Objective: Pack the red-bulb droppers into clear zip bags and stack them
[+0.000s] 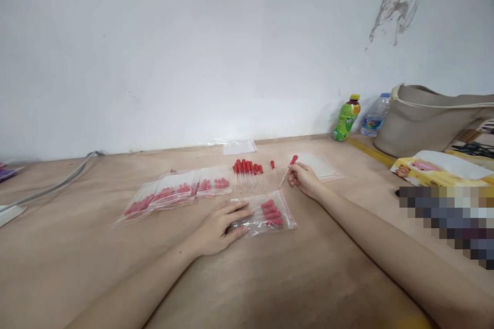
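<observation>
My left hand [222, 226] lies on the wooden table [270, 277], fingers resting on the open end of a clear zip bag [270, 213] that holds several red-bulbed glass droppers. My right hand [304, 180] pinches a single dropper [289, 168] by its glass stem, red bulb pointing up and away. A row of loose droppers [248, 170] lies just beyond the bag, with one more dropper [272, 165] set apart to its right.
Filled bags of droppers [177, 193] lie overlapped at the left. Empty clear bags [320, 165] sit at the right and more [239, 147] by the wall. A green bottle [346, 119], water bottle [375, 115], beige bag [428, 121], yellow packet [436, 170] and grey cable [54, 185] surround.
</observation>
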Tool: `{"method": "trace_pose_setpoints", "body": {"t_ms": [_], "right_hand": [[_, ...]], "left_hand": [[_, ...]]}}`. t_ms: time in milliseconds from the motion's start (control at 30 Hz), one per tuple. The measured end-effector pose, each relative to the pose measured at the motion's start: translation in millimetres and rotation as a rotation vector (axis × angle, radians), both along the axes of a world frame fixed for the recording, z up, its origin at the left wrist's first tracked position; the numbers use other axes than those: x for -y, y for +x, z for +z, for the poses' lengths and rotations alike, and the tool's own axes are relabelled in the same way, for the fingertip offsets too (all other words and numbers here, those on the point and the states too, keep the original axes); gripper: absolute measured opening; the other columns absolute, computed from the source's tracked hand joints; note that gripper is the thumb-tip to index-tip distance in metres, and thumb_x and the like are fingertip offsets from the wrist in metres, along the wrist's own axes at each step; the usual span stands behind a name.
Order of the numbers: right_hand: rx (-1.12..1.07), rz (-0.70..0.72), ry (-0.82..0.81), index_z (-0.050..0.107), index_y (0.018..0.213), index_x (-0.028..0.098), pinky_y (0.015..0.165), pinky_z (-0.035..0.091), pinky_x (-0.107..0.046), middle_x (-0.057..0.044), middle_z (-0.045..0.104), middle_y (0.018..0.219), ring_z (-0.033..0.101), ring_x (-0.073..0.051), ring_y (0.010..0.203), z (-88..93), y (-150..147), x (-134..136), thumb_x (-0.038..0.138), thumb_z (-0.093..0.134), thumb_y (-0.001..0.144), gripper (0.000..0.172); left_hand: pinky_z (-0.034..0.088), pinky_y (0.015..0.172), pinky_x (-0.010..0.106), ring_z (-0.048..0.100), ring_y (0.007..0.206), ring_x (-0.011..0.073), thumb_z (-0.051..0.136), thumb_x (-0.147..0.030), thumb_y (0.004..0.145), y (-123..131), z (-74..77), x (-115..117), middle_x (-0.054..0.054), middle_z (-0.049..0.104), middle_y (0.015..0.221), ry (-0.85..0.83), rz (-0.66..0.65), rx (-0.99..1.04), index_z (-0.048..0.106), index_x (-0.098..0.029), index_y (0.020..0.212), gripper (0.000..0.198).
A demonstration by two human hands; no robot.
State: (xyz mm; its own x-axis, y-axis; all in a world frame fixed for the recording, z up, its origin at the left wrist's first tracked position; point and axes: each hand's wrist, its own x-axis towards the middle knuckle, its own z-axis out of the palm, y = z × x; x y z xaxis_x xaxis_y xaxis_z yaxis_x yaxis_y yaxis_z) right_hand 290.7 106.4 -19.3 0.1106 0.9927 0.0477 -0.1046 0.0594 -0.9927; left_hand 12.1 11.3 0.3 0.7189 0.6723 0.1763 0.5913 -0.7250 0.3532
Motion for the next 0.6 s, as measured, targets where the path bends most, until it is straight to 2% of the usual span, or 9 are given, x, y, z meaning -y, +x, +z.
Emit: {"method": "trace_pose_setpoints", "body": {"t_ms": [133,233,300,600], "right_hand": [[-0.12,-0.076,0.053,0.037,0.071,0.02,0.04,0.04,-0.017,0.005,0.052,0.055,0.049,-0.006,0.043,-3.7,12,30,0.026,0.054,0.065,0.019],[-0.208,-0.13,0.083,0.034,0.085,0.023,0.043,0.044,-0.019,0.008,0.053,0.058,0.053,-0.008,0.045,-6.7,14,50,0.023,0.061,0.062,0.035],[-0.226,-0.117,0.082,0.031,0.09,0.024,0.047,0.048,-0.022,0.008,0.053,0.06,0.057,-0.01,0.049,-7.2,13,59,0.021,0.063,0.061,0.044],[-0.222,-0.019,0.027,0.029,0.082,0.023,0.064,0.053,-0.029,0.005,0.057,0.065,0.064,-0.015,0.064,-3.0,-10,67,0.022,0.064,0.061,0.04]], "left_hand": [[0.032,0.099,0.037,0.038,0.12,0.0198,0.042,-0.035,0.088,1,1.2,0,0.002,0.04,0.132,0.003,-0.01,0.012,0.041,-0.028,0.127,0.04],[0.033,0.099,0.039,0.039,0.119,0.0207,0.042,-0.036,0.087,1,1.1,0,0.003,0.042,0.131,0.007,-0.004,0.032,0.036,-0.026,0.13,0.044],[0.033,0.099,0.039,0.039,0.119,0.0213,0.043,-0.037,0.087,1,0.5,0,0.004,0.042,0.131,0.006,-0.001,0.038,0.036,-0.025,0.13,0.045],[0.033,0.099,0.038,0.04,0.118,0.0205,0.043,-0.035,0.087,1,0.5,-1,0.004,0.044,0.129,0.008,-0.009,0.035,0.039,-0.026,0.128,0.042]]}}
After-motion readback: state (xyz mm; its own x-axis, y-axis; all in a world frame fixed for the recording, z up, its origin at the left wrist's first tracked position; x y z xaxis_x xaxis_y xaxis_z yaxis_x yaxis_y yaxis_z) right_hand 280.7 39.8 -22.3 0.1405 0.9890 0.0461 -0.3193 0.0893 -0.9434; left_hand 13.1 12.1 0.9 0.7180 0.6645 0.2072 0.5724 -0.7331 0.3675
